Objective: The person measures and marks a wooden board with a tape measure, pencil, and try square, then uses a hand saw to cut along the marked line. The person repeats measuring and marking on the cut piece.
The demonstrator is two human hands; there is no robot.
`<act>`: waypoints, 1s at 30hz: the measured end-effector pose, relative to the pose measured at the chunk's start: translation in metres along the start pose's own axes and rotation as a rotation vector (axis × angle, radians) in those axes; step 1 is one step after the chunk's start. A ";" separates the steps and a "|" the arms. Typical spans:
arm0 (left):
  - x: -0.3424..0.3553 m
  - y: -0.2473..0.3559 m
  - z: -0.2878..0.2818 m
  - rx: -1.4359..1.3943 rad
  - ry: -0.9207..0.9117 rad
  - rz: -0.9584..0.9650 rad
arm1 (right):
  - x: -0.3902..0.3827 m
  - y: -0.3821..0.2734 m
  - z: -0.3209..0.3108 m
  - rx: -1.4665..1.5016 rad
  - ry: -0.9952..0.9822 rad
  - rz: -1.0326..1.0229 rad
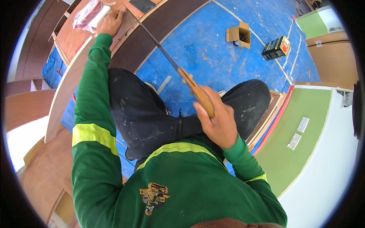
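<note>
My right hand [218,116] is closed on the wooden handle [195,87] of a handsaw. Its long narrow blade [159,47] runs up and leftward to the edge of a plywood piece at the top left, beside my left hand [109,24]. That hand's fingers are curled on the wood at that edge, close to the blade's far end; exactly what they pinch is unclear. Just left of it lie a pink-red bundle in clear plastic [85,15] and a white block-like item [98,16]. A dark flat object [142,5] rests on the plywood surface [64,38].
Blue sheeting [194,53] covers the floor, with an open cardboard box [238,35] and a dark rectangular can [272,51]. My bent legs [140,110] are below the saw. A green-and-white wall with sockets [302,124] is at my right, boards [30,102] at my left.
</note>
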State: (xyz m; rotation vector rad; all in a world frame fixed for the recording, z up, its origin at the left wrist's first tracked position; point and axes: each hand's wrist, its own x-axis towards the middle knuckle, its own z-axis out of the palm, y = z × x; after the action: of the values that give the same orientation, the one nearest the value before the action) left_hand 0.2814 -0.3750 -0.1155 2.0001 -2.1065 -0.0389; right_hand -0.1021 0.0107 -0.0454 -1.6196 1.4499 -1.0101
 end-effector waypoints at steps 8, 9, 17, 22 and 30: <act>0.005 0.003 0.003 -0.008 0.046 0.016 | 0.123 0.012 0.060 -0.026 0.057 -0.140; 0.004 0.003 0.003 -0.018 0.050 0.020 | 0.125 0.011 0.060 -0.016 0.049 -0.141; -0.008 0.003 -0.001 -0.023 0.072 0.034 | 0.001 0.005 -0.008 -0.054 -0.021 -0.029; -0.015 0.011 0.002 -0.017 0.155 0.024 | 0.066 -0.001 0.028 -0.021 -0.043 -0.004; -0.006 0.002 0.003 0.076 0.068 0.113 | 0.173 -0.001 0.073 0.045 -0.002 -0.162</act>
State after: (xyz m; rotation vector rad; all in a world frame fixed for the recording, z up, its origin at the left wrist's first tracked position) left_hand 0.2789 -0.3693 -0.1193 1.8911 -2.2045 0.1285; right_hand -0.0260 -0.1597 -0.0610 -1.7266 1.3015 -1.1236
